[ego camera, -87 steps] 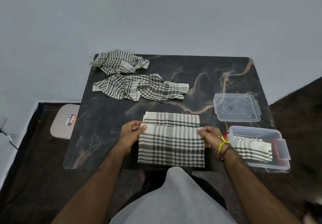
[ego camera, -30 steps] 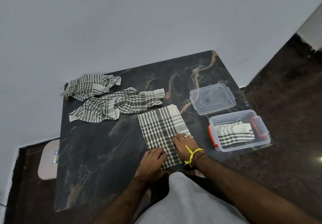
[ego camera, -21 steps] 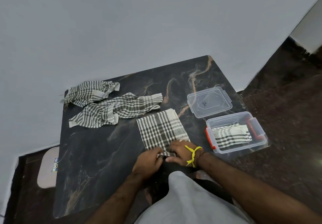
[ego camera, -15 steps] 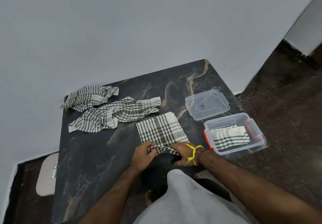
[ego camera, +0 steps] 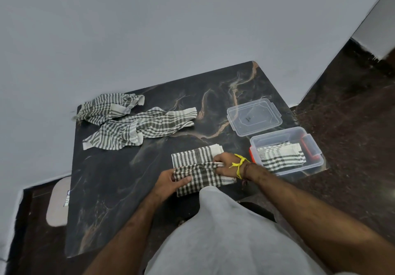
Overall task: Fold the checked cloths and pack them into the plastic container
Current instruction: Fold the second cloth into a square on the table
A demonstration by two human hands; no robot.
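Checked cloth point(ego camera: 201, 172) at table point(ego camera: 111, 180) edge, apparently half-folded, in both hands point(ego camera: 222, 161).

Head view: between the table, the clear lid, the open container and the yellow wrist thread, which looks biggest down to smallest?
1. table
2. and 3. container and lid: look alike, the container nearer the camera, so unranked
4. yellow wrist thread

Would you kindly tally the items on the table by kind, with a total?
Grey-and-white checked cloths: 4 (one in both hands, two crumpled, one folded in the container)
Clear plastic container with red clips: 1
Clear plastic lid: 1
Total: 6
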